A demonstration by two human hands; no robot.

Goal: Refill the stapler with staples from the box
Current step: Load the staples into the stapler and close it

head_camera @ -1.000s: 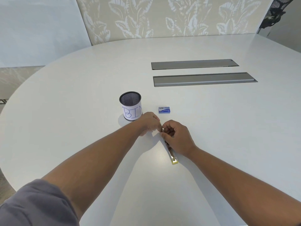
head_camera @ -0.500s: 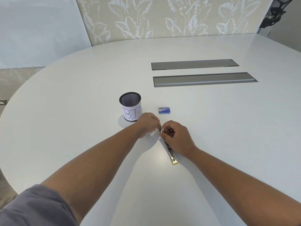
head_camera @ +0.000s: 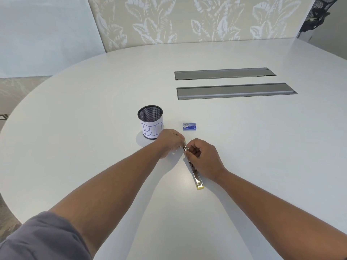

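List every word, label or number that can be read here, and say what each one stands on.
"BIN": handwritten in blue on the white paper label wrapped round the black mesh cup; the left hand partly covers the last letter.
Print on the blue staple box: too small and blurred to read.
No text shows on the stapler.

One head-worn wide-angle view looks forward and down, close over the white table (head_camera: pixel 93 128), toward the patterned wall (head_camera: pixel 187 19)
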